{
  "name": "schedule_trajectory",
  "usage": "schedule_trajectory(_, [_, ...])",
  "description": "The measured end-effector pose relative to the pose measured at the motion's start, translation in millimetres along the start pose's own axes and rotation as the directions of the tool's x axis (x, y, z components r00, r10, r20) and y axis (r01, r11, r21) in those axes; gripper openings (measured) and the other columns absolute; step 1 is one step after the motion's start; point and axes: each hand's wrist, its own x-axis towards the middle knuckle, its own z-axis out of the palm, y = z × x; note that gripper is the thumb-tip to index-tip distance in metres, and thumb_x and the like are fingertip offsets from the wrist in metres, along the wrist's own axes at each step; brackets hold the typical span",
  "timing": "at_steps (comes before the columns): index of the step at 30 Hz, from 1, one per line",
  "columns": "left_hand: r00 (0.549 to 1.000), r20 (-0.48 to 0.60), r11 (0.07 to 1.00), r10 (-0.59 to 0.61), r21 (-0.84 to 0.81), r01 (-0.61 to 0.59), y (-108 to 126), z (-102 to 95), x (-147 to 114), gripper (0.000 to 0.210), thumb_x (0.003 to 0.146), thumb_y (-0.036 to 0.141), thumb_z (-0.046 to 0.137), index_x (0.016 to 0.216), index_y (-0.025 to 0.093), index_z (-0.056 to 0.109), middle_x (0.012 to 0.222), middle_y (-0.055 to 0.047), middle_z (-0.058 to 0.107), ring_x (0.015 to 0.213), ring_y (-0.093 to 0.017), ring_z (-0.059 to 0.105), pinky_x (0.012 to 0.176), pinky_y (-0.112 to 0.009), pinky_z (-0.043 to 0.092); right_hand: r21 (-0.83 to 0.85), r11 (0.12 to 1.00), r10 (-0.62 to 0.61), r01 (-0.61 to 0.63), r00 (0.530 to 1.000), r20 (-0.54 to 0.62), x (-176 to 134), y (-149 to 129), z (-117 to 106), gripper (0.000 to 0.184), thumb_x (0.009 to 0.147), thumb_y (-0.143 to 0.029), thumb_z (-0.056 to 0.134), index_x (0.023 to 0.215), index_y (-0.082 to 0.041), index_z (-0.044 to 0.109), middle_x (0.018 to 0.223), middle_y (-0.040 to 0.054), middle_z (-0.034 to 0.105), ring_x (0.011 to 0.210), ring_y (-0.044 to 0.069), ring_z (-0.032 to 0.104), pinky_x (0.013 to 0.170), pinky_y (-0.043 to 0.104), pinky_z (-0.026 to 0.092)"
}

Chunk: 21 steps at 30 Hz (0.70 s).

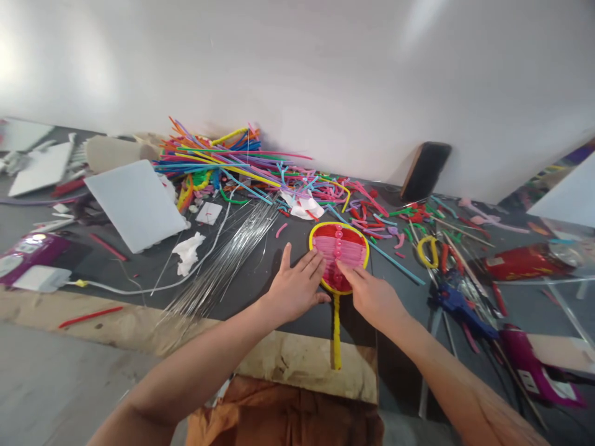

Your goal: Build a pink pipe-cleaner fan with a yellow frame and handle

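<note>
A round pipe-cleaner fan [352, 250] with a yellow rim, pink and red stripes and a yellow handle lies on the dark table. Pink beads [338, 243] run in a line down its middle. The spread fingers of my left hand [297, 283] rest on the fan's left side, thumb near the lower rim. From the right, my right hand [377, 303] touches the lower middle of the fan with an outstretched index finger; its other fingers are partly hidden. The yellow handle [337, 337] points towards me, over the table's front edge.
Bundled pipe cleaners [223, 158] and many cut scraps lie along the back. Thin wires [227, 260] spread at left, near a white square board [136, 204]. A phone [426, 171] leans on the wall. Blue-handled pliers [460, 306], a red can [525, 260] and a purple device [534, 365] are at right.
</note>
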Motion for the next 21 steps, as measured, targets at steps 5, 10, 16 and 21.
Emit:
schedule_trajectory(5, [1.0,-0.009,1.0,-0.002,0.007,0.002,0.2,0.4,0.1,0.063,0.093,0.058,0.036,0.14,0.016,0.044,0.147,-0.01,0.044,0.139,-0.026,0.036,0.116,-0.062,0.001,-0.018,1.0,0.005,-0.004,0.999,0.054,0.9,-1.7,-3.6,0.062,0.08,-0.003,0.041,0.141,-0.015,0.045,0.116,0.0123,0.067,0.093,0.02,0.068,0.075,0.025,0.051])
schedule_trajectory(10, [1.0,-0.003,1.0,-0.01,-0.006,0.01,0.2,1.0,-0.3,0.064,0.092,0.058,0.037,0.141,0.016,0.043,0.149,-0.01,0.042,0.14,-0.028,0.034,0.115,-0.065,0.003,0.0,0.998,0.059,-0.059,0.997,0.043,14.6,5.8,-11.2,0.061,0.085,-0.007,0.038,0.145,-0.017,0.039,0.129,0.0117,0.062,0.1,0.021,0.067,0.075,0.026,0.051])
schedule_trajectory(16, [0.999,0.015,0.999,-0.037,-0.016,0.038,0.4,0.1,-0.1,0.066,0.091,0.06,0.038,0.14,0.017,0.044,0.15,-0.014,0.039,0.142,-0.029,0.03,0.111,-0.071,0.011,-0.067,0.995,0.084,-0.075,0.988,0.129,25.1,5.7,-11.8,0.062,0.083,-0.006,0.039,0.143,-0.02,0.042,0.132,0.0106,0.059,0.103,0.024,0.066,0.077,0.032,0.053])
schedule_trajectory(21, [0.999,0.025,0.999,-0.037,-0.028,0.038,0.6,-1.2,1.0,0.067,0.09,0.06,0.041,0.14,0.016,0.044,0.15,-0.015,0.039,0.142,-0.031,0.03,0.111,-0.07,0.01,-0.068,0.991,0.12,-0.113,0.986,0.112,38.2,8.5,-21.4,0.064,0.085,-0.008,0.038,0.148,-0.022,0.034,0.135,0.0102,0.058,0.102,0.024,0.067,0.079,0.033,0.053])
